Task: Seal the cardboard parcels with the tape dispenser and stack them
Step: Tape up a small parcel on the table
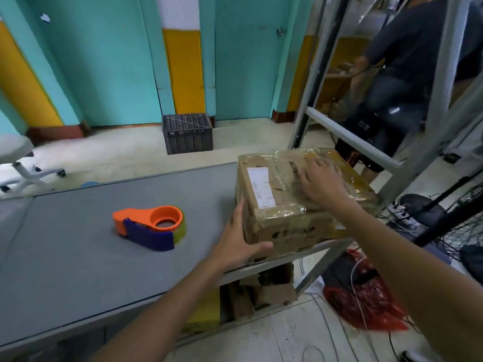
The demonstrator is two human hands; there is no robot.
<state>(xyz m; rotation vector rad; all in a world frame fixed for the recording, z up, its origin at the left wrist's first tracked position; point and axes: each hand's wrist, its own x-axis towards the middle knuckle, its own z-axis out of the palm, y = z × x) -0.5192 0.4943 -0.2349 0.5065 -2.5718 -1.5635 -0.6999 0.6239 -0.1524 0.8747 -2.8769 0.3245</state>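
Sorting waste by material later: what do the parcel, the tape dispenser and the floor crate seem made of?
Parcel: brown cardboard, matt and scuffed, its top wrapped in glossy clear tape that wrinkles and glints. Tape dispenser: hard moulded plastic, orange and blue, smooth with a slight sheen. Crate: probably plastic, dark grey, judging by its moulded ribbed walls.

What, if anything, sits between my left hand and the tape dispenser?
Nothing visible. Only bare gray table lies between the left hand, pressed against the cardboard parcel, and the tape dispenser.
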